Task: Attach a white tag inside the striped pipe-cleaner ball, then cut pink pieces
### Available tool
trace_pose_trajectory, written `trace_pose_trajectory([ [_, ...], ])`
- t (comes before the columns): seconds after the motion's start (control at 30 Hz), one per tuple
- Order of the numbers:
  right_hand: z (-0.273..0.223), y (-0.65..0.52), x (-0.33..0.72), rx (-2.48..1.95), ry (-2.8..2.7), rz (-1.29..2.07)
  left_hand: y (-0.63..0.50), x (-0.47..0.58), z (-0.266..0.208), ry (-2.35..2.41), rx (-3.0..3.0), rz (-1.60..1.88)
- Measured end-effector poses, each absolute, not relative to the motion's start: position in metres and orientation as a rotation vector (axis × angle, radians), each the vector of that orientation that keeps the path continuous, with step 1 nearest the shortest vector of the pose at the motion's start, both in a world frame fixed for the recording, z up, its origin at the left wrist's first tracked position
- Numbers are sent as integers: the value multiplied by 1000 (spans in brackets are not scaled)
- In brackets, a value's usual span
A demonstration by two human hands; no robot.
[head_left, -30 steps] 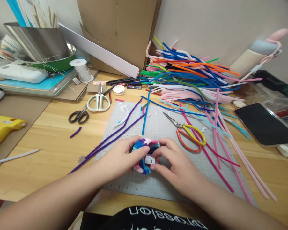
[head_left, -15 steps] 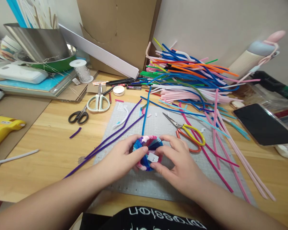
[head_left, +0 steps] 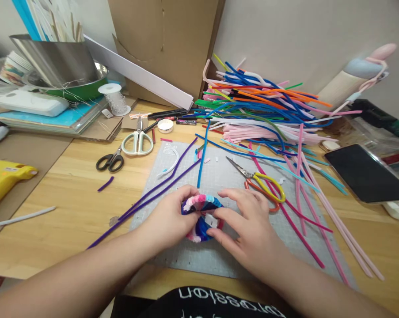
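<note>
Both hands now pinch the coiled pipe-cleaner piece [head_left: 201, 216] flatter than 1 second ago: left hand [head_left: 169, 221] cups it, right hand [head_left: 248, 225] presses its white tag [head_left: 210, 219].

We see our two bare forearms with no sleeves, watch or rings on our left hand [head_left: 168, 221] or our right hand [head_left: 248, 229]. Low in view sits our black garment with white printed lettering [head_left: 215, 302], which reads upside down.
</note>
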State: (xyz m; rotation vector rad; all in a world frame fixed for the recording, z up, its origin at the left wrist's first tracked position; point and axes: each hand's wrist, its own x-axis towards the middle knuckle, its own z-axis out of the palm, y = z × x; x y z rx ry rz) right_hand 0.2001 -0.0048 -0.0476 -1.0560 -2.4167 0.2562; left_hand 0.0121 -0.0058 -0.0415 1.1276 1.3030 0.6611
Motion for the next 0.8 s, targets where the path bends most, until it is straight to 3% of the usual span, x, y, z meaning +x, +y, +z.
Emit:
trace_pose_trajectory([
  [0.37,-50,-4,199,-1049,-2380,213,-8,22,-43,1362,1242,752],
  [0.8,-45,-5,200,-1128,-2493,415,-9,17,-45,1422,1333,792],
])
